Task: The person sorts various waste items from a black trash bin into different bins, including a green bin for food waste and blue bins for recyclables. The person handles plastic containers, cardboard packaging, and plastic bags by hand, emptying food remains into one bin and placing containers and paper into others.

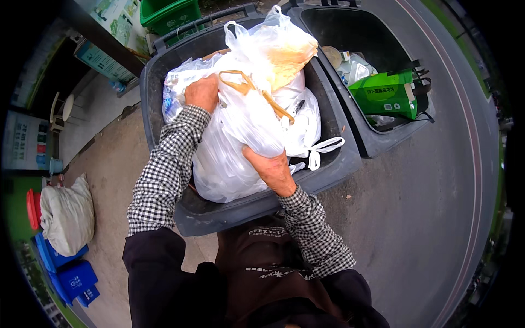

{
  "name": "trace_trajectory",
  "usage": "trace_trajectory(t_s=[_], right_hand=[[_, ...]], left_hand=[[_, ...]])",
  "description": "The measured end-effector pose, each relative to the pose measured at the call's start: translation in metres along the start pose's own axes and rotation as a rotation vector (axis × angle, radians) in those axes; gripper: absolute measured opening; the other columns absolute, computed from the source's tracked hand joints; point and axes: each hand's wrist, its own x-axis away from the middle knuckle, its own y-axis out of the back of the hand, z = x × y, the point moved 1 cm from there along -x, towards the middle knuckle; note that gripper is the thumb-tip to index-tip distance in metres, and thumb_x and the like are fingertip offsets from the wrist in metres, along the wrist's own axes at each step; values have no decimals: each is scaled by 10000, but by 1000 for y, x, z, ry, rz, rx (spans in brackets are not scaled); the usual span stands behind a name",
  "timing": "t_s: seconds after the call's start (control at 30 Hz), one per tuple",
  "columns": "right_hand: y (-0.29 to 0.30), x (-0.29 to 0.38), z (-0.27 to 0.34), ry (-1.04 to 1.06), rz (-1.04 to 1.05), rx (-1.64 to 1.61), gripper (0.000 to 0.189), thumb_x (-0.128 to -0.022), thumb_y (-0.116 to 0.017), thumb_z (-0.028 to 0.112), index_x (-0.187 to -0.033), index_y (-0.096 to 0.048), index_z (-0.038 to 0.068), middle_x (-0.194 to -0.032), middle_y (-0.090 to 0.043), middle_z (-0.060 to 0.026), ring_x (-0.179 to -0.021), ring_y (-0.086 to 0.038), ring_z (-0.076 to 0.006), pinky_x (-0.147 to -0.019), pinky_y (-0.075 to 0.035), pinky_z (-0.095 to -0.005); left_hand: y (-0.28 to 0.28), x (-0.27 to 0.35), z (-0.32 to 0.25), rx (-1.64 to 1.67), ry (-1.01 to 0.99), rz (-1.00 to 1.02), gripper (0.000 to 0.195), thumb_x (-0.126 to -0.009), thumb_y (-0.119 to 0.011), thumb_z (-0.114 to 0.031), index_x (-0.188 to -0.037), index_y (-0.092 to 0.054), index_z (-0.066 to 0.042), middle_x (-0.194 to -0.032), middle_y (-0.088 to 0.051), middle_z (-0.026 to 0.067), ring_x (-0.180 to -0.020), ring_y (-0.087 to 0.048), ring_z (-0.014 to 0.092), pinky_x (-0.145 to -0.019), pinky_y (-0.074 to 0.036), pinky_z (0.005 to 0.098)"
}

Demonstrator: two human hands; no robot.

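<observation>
A large grey wheeled bin [328, 176] stands open before me, heaped with full plastic bags. My left hand [202, 93] is closed on the upper left of a white plastic bag [242, 119]; its fingertips are hidden. Lower down, my right hand [270, 166] presses against the same bag's lower right side, with its fingers partly hidden under the plastic. A tan bag handle [279, 107] lies across the white plastic. Behind it rises a knotted bag with orange-stained contents [287, 53]. To the right of my right hand is a tied white bag [313, 115].
A second open grey bin [379, 141] adjoins on the right, holding a green bag [383, 93] and clear containers. A green bin [170, 16] stands behind. At left are a stuffed pale sack [67, 215], blue bins [76, 279], a red lid [33, 209] and a chair [56, 112].
</observation>
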Motion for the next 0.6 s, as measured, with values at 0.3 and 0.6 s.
trace_trajectory(t_s=[0.3, 0.6], right_hand=[[35, 46, 13, -524, -163, -735, 698, -820, -711, -6, -1459, -428, -7, -1423, -526, -118, -1318, -495, -245, -1125, -364, -381], [53, 56, -26, -567, -257, -1137, 791, -826, -726, 55, -1511, -333, 12, -1491, -463, -166, -1388, -437, -335, -1193, -305, -514]], left_hand=[[-71, -27, 59, 80, 206, 68, 206, -883, -669, -187, -1029, -720, -51, -1032, -727, 179, -979, -702, 360, -856, -555, 454], [-18, -10, 94, 598, 79, 271, 509, -858, -671, -288, -1303, -616, -47, -1213, -655, 212, -1073, -656, 323, -944, -525, 399]])
